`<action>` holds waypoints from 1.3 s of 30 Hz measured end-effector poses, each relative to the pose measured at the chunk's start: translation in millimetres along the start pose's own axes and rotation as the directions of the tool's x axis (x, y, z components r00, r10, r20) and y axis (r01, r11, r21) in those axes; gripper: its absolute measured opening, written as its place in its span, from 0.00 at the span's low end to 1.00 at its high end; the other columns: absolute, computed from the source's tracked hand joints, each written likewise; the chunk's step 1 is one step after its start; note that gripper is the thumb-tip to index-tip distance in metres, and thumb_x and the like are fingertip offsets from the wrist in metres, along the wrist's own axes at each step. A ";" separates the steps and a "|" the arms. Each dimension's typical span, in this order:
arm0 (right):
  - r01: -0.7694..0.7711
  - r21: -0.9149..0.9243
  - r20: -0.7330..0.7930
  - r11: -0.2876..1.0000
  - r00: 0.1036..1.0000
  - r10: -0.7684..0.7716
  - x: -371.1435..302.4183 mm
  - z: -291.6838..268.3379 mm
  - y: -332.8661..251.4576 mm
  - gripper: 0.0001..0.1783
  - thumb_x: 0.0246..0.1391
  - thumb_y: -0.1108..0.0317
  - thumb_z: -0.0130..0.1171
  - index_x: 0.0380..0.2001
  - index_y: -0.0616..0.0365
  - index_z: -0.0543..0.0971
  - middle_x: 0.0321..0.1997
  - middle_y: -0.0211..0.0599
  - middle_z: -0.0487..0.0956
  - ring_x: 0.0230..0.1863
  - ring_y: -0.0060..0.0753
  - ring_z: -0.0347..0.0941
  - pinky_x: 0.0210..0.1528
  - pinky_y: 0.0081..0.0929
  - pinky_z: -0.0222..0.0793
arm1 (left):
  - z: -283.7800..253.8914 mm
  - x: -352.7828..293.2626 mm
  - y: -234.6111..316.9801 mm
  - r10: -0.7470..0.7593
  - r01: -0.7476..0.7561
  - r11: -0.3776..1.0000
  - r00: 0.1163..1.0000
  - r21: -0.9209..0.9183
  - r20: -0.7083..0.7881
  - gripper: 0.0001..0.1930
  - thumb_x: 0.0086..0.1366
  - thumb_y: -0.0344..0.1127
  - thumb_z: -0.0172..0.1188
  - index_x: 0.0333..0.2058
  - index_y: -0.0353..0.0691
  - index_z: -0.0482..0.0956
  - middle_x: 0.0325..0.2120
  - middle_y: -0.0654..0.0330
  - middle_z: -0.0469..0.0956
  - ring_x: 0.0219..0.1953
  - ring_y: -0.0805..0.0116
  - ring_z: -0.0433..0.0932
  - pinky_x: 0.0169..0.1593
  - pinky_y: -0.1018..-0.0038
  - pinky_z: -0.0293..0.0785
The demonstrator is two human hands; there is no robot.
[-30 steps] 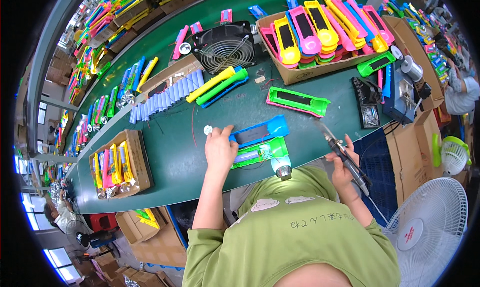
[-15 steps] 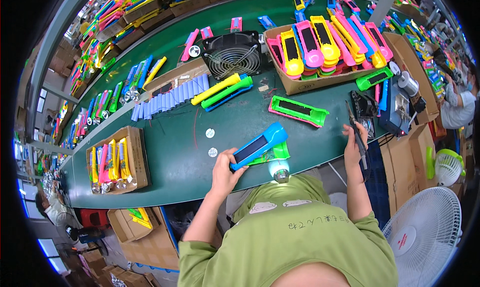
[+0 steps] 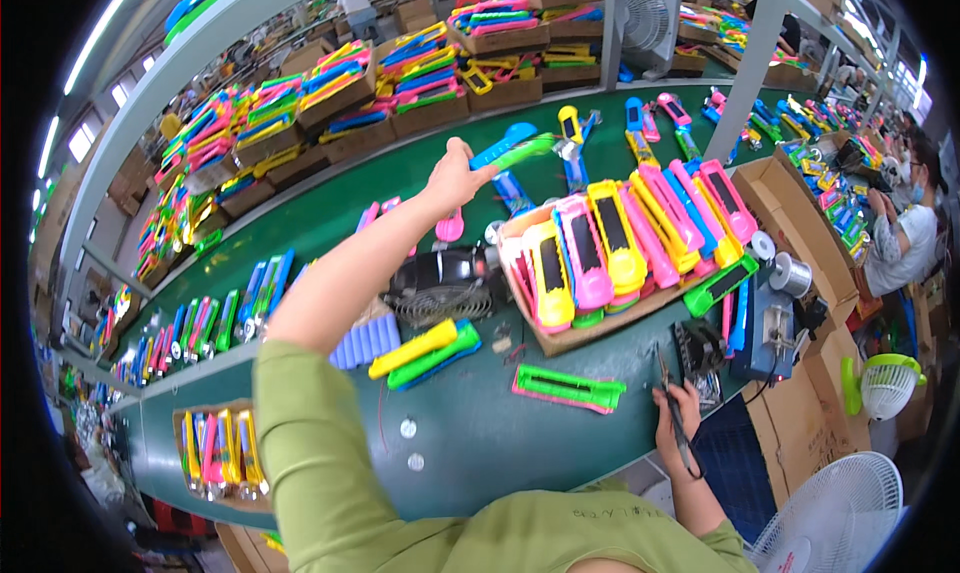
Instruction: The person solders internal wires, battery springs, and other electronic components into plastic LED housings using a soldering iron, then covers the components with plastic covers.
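My left hand (image 3: 452,178) is stretched far out over the green conveyor belt (image 3: 330,208), gripping a blue and green plastic toy piece (image 3: 512,150) above it. My right hand (image 3: 678,423) rests near the front edge of the green worktable (image 3: 480,423), holding a thin dark pen-like tool (image 3: 672,403). A green and pink toy shell (image 3: 568,387) lies flat on the table just left of that hand. Two small round metal discs (image 3: 408,428) lie on the table in front of me.
A cardboard box of yellow, pink and blue toy pieces (image 3: 620,248) stands at the right, a small black fan (image 3: 440,285) behind a yellow and green piece (image 3: 425,353). A tray of parts (image 3: 215,453) sits left. White floor fan (image 3: 850,518) lower right; a person (image 3: 900,233) at right.
My left hand lifted the blue and green piece off the table and reached far forward over the belt. My right hand stayed at the table's right front with its tool.
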State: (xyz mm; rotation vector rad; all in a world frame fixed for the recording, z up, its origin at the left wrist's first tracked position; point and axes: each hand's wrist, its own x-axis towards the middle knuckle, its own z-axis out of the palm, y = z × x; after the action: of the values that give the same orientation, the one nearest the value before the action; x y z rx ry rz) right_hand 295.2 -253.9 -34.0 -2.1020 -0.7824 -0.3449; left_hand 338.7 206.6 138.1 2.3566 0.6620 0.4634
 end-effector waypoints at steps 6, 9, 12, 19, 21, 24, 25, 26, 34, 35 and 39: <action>-0.037 -0.107 -0.068 0.994 0.997 0.029 -1.8 8.1 8.8 0.07 0.48 0.73 0.55 0.33 0.60 0.72 0.25 0.38 0.80 0.32 0.37 0.77 0.57 0.44 0.54 | 101.9 107.2 -91.8 -0.162 0.174 0.983 0.975 0.063 -0.154 0.30 0.48 0.42 0.65 0.41 0.30 0.58 0.38 0.37 0.72 0.42 0.44 0.73 0.43 0.60 0.70; -0.042 -0.036 -0.063 0.998 0.997 0.039 0.7 3.0 2.2 0.07 0.48 0.74 0.55 0.32 0.58 0.71 0.24 0.35 0.80 0.30 0.35 0.78 0.56 0.47 0.55 | 107.9 102.3 -80.8 -0.155 0.054 0.834 0.978 0.549 0.138 0.30 0.44 0.43 0.67 0.40 0.34 0.62 0.41 0.41 0.71 0.47 0.50 0.71 0.48 0.59 0.68; -0.008 -0.039 -0.090 0.999 0.996 0.004 5.4 -0.5 -4.9 0.08 0.47 0.75 0.55 0.33 0.57 0.71 0.24 0.36 0.80 0.30 0.33 0.78 0.57 0.47 0.54 | 113.3 90.7 -56.2 0.530 -0.505 0.315 0.796 0.803 0.292 0.23 0.47 0.39 0.63 0.40 0.39 0.67 0.47 0.46 0.68 0.54 0.53 0.65 0.54 0.59 0.63; 0.011 -0.073 -0.040 0.997 0.999 -0.014 7.5 3.6 -7.4 0.09 0.47 0.76 0.56 0.33 0.57 0.71 0.25 0.37 0.80 0.30 0.36 0.78 0.56 0.46 0.56 | 89.4 106.5 -42.4 0.796 -0.795 0.114 0.432 0.595 0.424 0.06 0.53 0.32 0.50 0.32 0.43 0.69 0.31 0.56 0.74 0.39 0.56 0.73 0.46 0.62 0.67; 0.031 -0.111 0.007 0.993 1.000 -0.030 7.5 1.4 -9.0 0.08 0.47 0.76 0.55 0.34 0.57 0.71 0.26 0.37 0.80 0.32 0.37 0.77 0.56 0.44 0.57 | 38.4 94.1 8.4 0.821 -0.810 0.161 0.427 0.564 0.380 0.08 0.50 0.31 0.53 0.32 0.42 0.70 0.28 0.53 0.72 0.34 0.55 0.72 0.40 0.61 0.66; 0.088 -0.002 -0.077 0.996 0.993 -0.088 6.3 -0.9 -1.3 0.09 0.49 0.75 0.54 0.36 0.58 0.71 0.28 0.37 0.80 0.33 0.38 0.77 0.56 0.44 0.57 | -23.1 34.4 87.9 0.824 -0.776 0.179 0.454 0.605 0.339 0.19 0.48 0.28 0.56 0.41 0.37 0.67 0.32 0.52 0.72 0.38 0.53 0.71 0.46 0.61 0.65; 0.132 0.000 -0.155 0.991 0.979 -0.131 8.7 0.9 -0.6 0.12 0.43 0.78 0.59 0.33 0.57 0.72 0.23 0.36 0.78 0.27 0.36 0.75 0.54 0.42 0.60 | -34.2 8.9 107.3 0.878 -0.804 0.091 0.344 0.588 0.333 0.20 0.47 0.28 0.57 0.41 0.35 0.66 0.32 0.52 0.72 0.40 0.53 0.70 0.49 0.61 0.63; 0.187 0.003 -0.236 0.982 0.955 -0.181 13.8 4.0 0.9 0.15 0.36 0.80 0.64 0.30 0.56 0.73 0.19 0.34 0.75 0.21 0.34 0.72 0.51 0.41 0.63 | -43.1 -22.2 122.6 0.871 -0.835 0.086 0.327 0.543 0.366 0.21 0.47 0.29 0.59 0.42 0.35 0.65 0.33 0.52 0.72 0.41 0.55 0.71 0.51 0.62 0.62; 0.503 0.064 -0.098 0.862 0.863 -0.496 21.3 21.1 -28.3 0.26 0.38 0.78 0.60 0.44 0.56 0.66 0.42 0.42 0.73 0.43 0.46 0.72 0.55 0.51 0.59 | -8.4 -307.6 58.5 0.487 -0.830 0.460 0.534 0.316 0.691 0.35 0.46 0.40 0.62 0.50 0.26 0.62 0.34 0.52 0.69 0.35 0.58 0.69 0.38 0.66 0.66; 0.532 0.059 -0.052 0.844 0.846 -0.530 26.5 22.9 -31.6 0.25 0.39 0.78 0.58 0.45 0.56 0.66 0.41 0.43 0.74 0.43 0.46 0.72 0.54 0.49 0.62 | 8.9 -332.3 34.6 0.471 -0.814 0.468 0.559 0.344 0.682 0.35 0.46 0.40 0.62 0.51 0.26 0.62 0.34 0.52 0.69 0.35 0.59 0.69 0.38 0.66 0.66; 0.594 0.202 0.101 0.779 0.778 -0.620 36.4 36.2 -40.4 0.23 0.41 0.76 0.54 0.45 0.57 0.68 0.38 0.41 0.74 0.41 0.44 0.72 0.46 0.37 0.69 | 47.5 -398.5 -8.2 0.251 -0.565 0.670 0.782 0.481 0.570 0.37 0.46 0.40 0.64 0.53 0.31 0.61 0.40 0.50 0.68 0.43 0.55 0.67 0.45 0.65 0.65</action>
State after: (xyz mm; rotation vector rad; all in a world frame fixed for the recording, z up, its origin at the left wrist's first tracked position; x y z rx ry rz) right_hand 296.0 -192.2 -12.7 -1.6880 -1.5474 -0.4384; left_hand 35.3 -35.7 36.1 3.1320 -0.0039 -0.2068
